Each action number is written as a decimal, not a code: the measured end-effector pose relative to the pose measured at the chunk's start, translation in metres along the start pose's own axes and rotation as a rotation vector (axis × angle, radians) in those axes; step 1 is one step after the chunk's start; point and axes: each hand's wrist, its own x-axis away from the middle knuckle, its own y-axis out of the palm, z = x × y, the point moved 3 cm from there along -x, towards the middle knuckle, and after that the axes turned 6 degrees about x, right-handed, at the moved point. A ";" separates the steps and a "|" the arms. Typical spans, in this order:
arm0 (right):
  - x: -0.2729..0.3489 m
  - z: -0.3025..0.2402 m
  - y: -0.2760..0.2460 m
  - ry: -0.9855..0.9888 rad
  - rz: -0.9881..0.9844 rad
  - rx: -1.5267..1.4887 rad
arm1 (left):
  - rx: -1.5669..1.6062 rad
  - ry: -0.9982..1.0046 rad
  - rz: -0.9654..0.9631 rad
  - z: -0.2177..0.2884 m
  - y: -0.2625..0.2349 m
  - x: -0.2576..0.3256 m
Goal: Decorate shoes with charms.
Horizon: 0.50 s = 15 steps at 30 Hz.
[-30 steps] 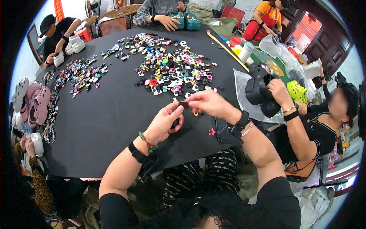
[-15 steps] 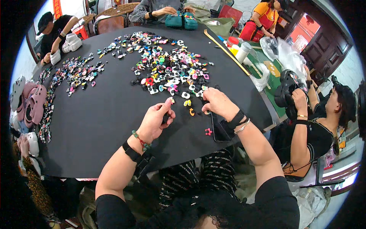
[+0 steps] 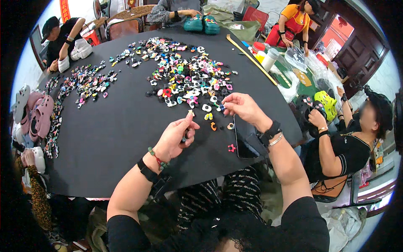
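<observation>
A big pile of small colourful shoe charms [image 3: 189, 77] lies on the round black table [image 3: 121, 126]. My right hand [image 3: 242, 108] reaches to the pile's near edge, thumb and forefinger pinched on a small charm there. My left hand [image 3: 175, 136] hovers nearer me over the table, fingers closed on a few small charms. Between my hands lie loose charms: a white one [image 3: 206, 108], a yellow pair [image 3: 208, 116], an orange one [image 3: 213, 126] and a ring-shaped one [image 3: 230, 125]. A pink flower charm [image 3: 231, 148] lies beside a black phone [image 3: 245, 140] under my right wrist.
A second charm pile [image 3: 88, 82] spreads at the far left. Pink and white foam clogs [image 3: 35, 115] crowd the left rim, teal clogs [image 3: 201, 23] the far edge. A long wooden stick [image 3: 251, 59] lies at the right. Other people sit around; one on the right [image 3: 344, 143] handles a black clog.
My hands, joined over one charm a second ago, have separated. The right hand went forward to the pile's edge; the left stayed back with its charms.
</observation>
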 end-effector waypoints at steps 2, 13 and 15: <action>0.005 -0.015 0.017 -0.067 0.014 -0.036 | 0.059 -0.037 -0.047 -0.001 0.006 0.001; 0.008 -0.044 0.048 -0.410 0.230 0.398 | 0.218 -0.012 -0.020 -0.001 -0.006 0.002; 0.005 -0.030 0.016 -0.369 0.254 0.781 | 0.091 0.047 0.029 0.004 -0.004 0.002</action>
